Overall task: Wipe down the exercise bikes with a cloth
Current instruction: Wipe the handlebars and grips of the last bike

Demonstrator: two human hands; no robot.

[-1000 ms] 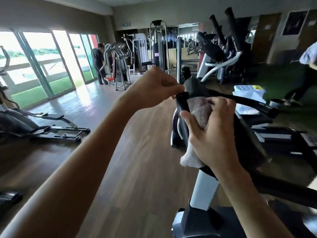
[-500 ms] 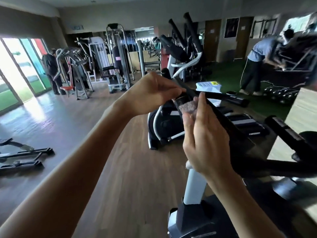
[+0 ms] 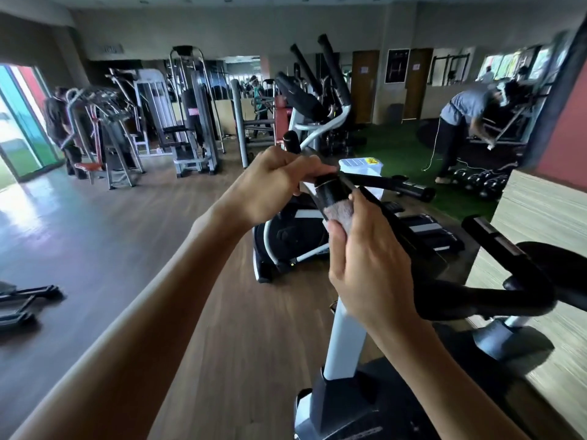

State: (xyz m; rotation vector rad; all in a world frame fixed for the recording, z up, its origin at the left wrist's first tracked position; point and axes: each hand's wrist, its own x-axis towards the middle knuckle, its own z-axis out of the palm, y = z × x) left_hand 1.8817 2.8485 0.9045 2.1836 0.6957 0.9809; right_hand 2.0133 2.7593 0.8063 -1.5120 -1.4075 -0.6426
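Note:
An exercise bike [image 3: 344,341] with a white stem and black handlebars stands right in front of me. My left hand [image 3: 273,185] grips the tip of the near black handlebar grip [image 3: 330,193]. My right hand [image 3: 368,265] holds a pale cloth [image 3: 341,214] wrapped round that grip just below the tip, with most of the cloth hidden under my palm. The bike's other handlebar [image 3: 495,239] sticks out at the right.
A second black and white machine [image 3: 286,236] stands on the wooden floor just beyond the bike. Weight machines [image 3: 190,122] line the back. One person [image 3: 60,128] stands at the left windows; another [image 3: 460,122] bends over dumbbells [image 3: 476,182] on green turf.
The view has swung to the right. My right hand with the cloth has slid along the grip, so less cloth shows. My left hand keeps its hold on the grip's tip.

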